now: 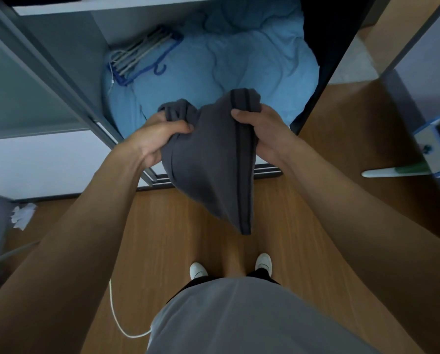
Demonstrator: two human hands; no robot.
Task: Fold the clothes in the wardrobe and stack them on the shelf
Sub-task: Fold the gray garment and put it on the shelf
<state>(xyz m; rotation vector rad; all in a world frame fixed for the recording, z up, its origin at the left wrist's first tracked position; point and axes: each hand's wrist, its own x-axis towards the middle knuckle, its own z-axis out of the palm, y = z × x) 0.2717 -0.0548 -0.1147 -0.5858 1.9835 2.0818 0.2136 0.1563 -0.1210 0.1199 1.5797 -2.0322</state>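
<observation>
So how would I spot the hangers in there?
Look into the open wardrobe, at the light blue duvet bundled on its floor. At the duvet's left edge lies a bunch of clothes hangers: pale thin ones plus one dark blue, the only rigid things on that soft bedding.

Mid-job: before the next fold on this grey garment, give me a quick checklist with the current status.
1. Grip of left hand on grey garment: ok.
2. Grip of right hand on its other edge: ok.
3. Garment hanging clear of the floor: ok, as far as the view shows.
4. Garment flat and even: not ok, it hangs bunched.
5. Room on the shelf: cannot tell, only its edge shows.
6. The hangers on the blue bedding, apart from the garment: ok.
</observation>
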